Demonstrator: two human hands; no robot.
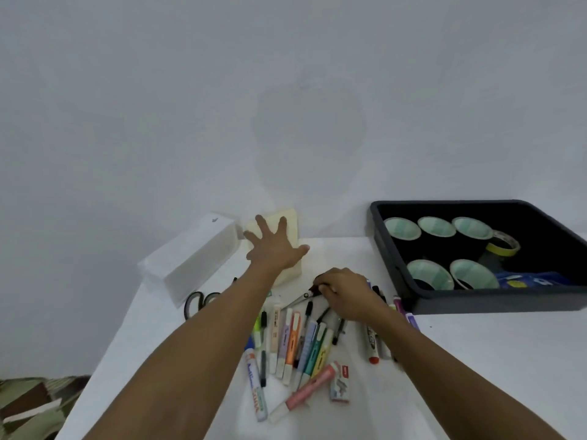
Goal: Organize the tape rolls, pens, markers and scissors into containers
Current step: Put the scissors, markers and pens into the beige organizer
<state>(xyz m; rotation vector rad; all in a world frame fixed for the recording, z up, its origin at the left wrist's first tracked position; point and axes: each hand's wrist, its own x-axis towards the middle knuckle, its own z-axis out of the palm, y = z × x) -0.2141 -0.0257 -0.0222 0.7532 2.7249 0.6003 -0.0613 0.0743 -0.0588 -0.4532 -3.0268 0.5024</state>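
My left hand (274,246) spreads open over the cream box (291,218). My right hand (343,292) pinches small scissors (300,300) amid scattered plastic markers (295,341), near the dark tray (476,304) holding tape rolls (438,227).

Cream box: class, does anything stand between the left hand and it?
Nothing visible does. The left hand, fingers spread, is right at the cream box; contact cannot be told. The white box sits to its left, and the pens, where the right hand grips scissors, lie nearer the person.
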